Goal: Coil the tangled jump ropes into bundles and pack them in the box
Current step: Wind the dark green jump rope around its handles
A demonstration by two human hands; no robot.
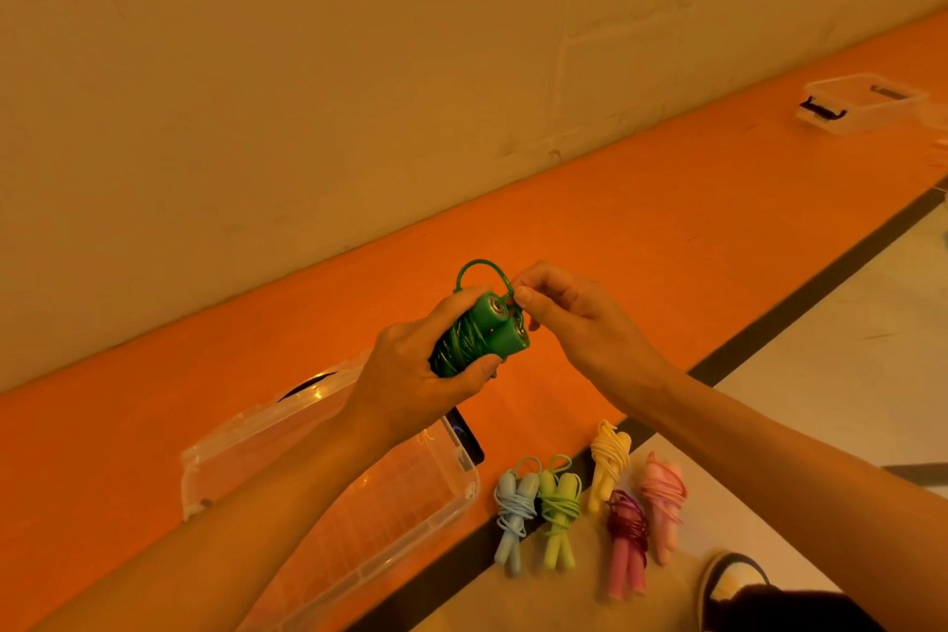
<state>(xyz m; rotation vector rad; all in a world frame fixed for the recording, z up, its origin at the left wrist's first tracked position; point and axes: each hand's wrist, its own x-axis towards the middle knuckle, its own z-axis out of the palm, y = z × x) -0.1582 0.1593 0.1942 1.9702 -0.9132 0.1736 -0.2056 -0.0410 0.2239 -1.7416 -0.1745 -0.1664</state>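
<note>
Tension is mattering most: your left hand (410,375) is clenching the dark green plastic-handled jump rope (477,339), raised above the clear plastic storage box (461,503), while your right hand (564,318) is pinching its free cord loop by the handle tops. Be tucking that loop snugly under a wrap, handles pressed together. Five coiled ropes are lying near the box: pale blue bundle (514,508), lime bundle (559,508), yellow bundle (608,462), maroon bundle (627,534), pink bundle (664,498); one second clear box (862,105) is sitting well apart.
</note>
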